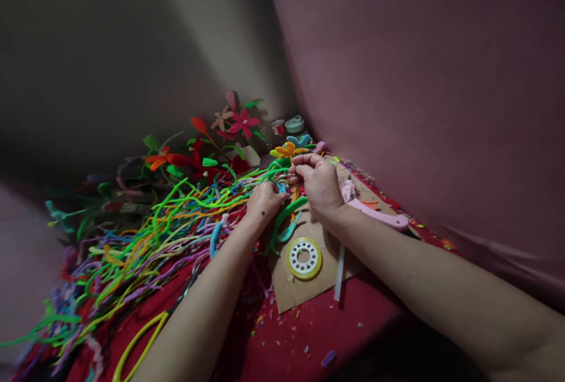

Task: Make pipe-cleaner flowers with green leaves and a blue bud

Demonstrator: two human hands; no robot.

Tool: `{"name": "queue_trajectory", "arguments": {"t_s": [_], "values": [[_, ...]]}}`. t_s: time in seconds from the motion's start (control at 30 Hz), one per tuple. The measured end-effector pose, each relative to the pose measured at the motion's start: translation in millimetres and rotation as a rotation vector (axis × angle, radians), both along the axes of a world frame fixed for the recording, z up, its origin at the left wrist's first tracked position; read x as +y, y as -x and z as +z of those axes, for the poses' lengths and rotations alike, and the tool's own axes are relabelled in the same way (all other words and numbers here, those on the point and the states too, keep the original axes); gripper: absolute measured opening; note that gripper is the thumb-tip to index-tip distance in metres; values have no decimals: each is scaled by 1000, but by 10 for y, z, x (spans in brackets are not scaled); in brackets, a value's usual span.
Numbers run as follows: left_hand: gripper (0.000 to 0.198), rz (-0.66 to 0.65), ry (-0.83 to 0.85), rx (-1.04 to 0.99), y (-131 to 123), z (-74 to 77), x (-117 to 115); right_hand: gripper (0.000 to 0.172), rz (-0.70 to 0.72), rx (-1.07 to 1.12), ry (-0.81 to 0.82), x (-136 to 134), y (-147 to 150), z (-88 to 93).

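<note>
Apparently I'm at fine fingertip work around one orange flower [289, 150], beyond the tape roll [293, 265]; the next move calls for steadiness. Beyond that single roll, two hands, left hand [267, 198] and right hand [321, 186], curl close together; I can't tell whether either is clamped. Right of it: one pink glue gun [382, 217], one glue stick [339, 275].

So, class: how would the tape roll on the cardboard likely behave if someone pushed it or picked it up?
The tape roll lies flat on the cardboard, so a push would probably slide it. Stood on its round edge, it might roll. Open in the middle and ringed with holes, it is perhaps fairly light.
</note>
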State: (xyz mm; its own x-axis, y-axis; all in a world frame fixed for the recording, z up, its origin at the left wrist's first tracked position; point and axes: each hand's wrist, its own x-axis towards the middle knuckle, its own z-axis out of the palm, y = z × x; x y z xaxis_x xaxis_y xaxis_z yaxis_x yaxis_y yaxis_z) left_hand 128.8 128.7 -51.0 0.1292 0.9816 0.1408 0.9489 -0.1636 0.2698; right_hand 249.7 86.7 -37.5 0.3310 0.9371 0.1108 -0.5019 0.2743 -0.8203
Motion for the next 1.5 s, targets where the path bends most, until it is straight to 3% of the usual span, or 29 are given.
{"name": "queue_trajectory", "arguments": {"t_s": [0.13,0.27,0.4,0.53,0.77,0.9,1.07,1.2,1.3,1.4,1.5], "values": [[17,33,-11,-53,36,-22,17,14,10,-16,-6,-17,20,-4],[19,44,-41,-123,89,45,-110,14,71,-102,79,-15,30,-24],[18,36,-123,-190,96,131,-350,8,205,-158,158,-19,62,-75],[15,23,-167,-280,87,190,-590,11,397,-178,124,-74,107,-110],[26,5,53,-530,226,288,-799,7,514,-199,69,-131,147,-150],[26,24,162,-638,334,328,-878,10,494,-227,59,-155,149,-144],[20,89,95,-640,439,201,-804,10,352,-222,32,-178,128,-93],[14,98,52,-605,441,124,-744,11,421,-195,10,-198,114,-70],[11,81,80,-668,420,174,-792,6,494,-147,60,-210,120,-76],[28,42,196,-781,393,261,-896,7,518,-132,92,-216,142,-103],[32,14,339,-905,359,312,-1000,9,522,-142,85,-233,170,-129]]}}
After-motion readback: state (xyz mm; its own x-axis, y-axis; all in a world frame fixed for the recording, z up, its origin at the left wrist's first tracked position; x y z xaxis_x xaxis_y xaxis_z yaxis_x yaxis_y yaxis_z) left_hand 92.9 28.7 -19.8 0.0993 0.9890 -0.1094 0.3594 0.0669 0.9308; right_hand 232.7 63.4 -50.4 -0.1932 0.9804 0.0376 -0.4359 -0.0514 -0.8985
